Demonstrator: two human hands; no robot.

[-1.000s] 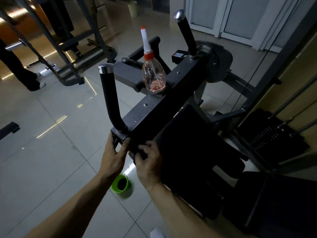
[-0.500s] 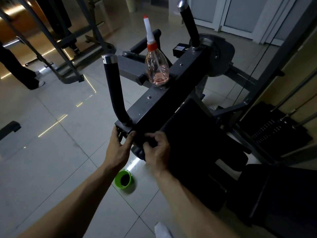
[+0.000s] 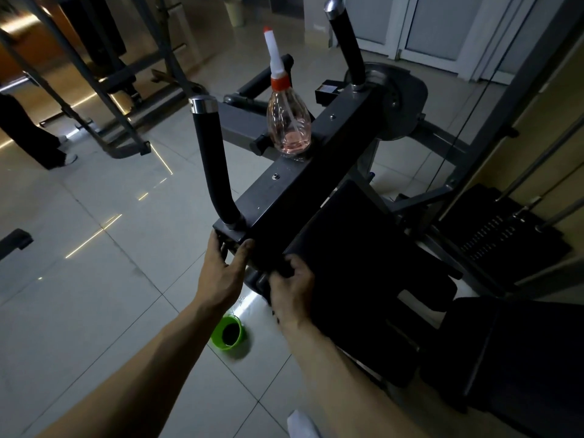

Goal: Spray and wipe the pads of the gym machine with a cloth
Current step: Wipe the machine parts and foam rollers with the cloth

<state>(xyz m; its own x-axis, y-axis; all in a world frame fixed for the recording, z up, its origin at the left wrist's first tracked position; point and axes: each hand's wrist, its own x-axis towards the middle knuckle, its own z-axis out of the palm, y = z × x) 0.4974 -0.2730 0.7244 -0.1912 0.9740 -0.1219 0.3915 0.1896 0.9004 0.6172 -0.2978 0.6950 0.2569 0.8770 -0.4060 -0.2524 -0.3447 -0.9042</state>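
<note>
At the far left a person's legs [image 3: 30, 134] stand on the tiled floor [image 3: 94, 311], well apart from the work. Next comes the machine's near handle [image 3: 211, 159], rising from the end of the crossbeam [image 3: 316, 172]. The left hand [image 3: 221, 273] grips that beam end, fingers [image 3: 218, 245] curled over one side and thumb on the other, I'd guess to steady it. Below on the floor sits a green cup [image 3: 229, 331], out of the way. The spray bottle [image 3: 289, 121] stands upright on top of the beam between the two handles, parked within reach, so I judge that spraying is not in hand right now. The right hand [image 3: 292, 289] has its fingers curled around a dark wad [image 3: 284, 267] just beside the back pad [image 3: 363, 254]. It may be the cloth, but the light is too dim to tell. At the far right is the weight stack [image 3: 505, 238].
</note>
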